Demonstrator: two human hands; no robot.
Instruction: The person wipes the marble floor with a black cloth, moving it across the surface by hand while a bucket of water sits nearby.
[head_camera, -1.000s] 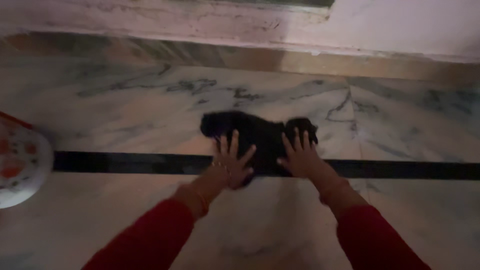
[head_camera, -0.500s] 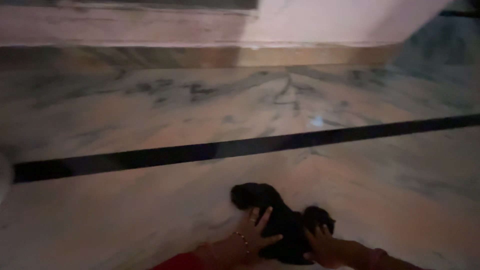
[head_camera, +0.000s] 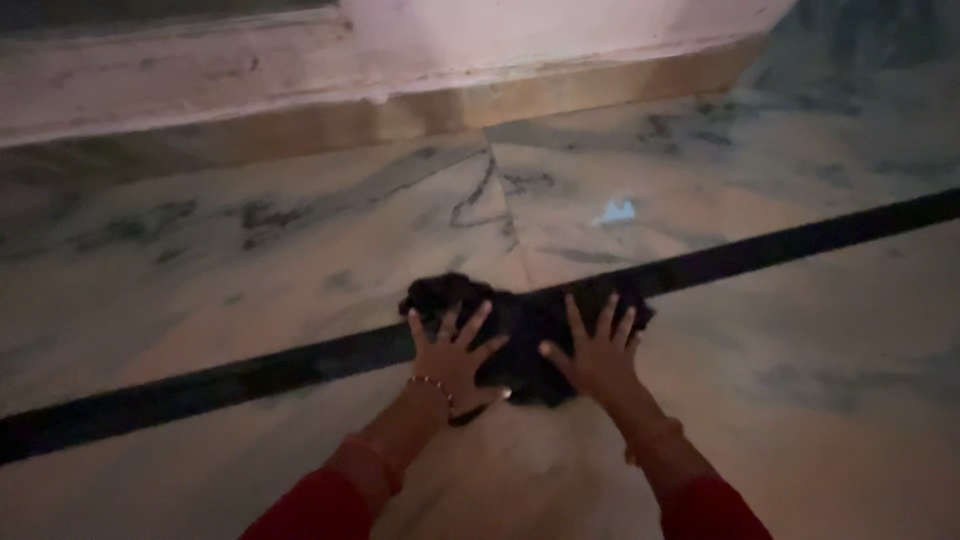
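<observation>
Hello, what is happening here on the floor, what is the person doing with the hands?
A person in red sleeves presses both hands flat on a dark crumpled cloth on a marble floor. The left hand and the right hand lie side by side with fingers spread. The cloth sits across the black inlay stripe. A small pale spot lies farther ahead, near the wall base.

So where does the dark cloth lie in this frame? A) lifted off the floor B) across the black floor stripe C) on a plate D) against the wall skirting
B: the dark cloth sits over the black stripe, with the left hand and right hand spread flat on it.
</observation>
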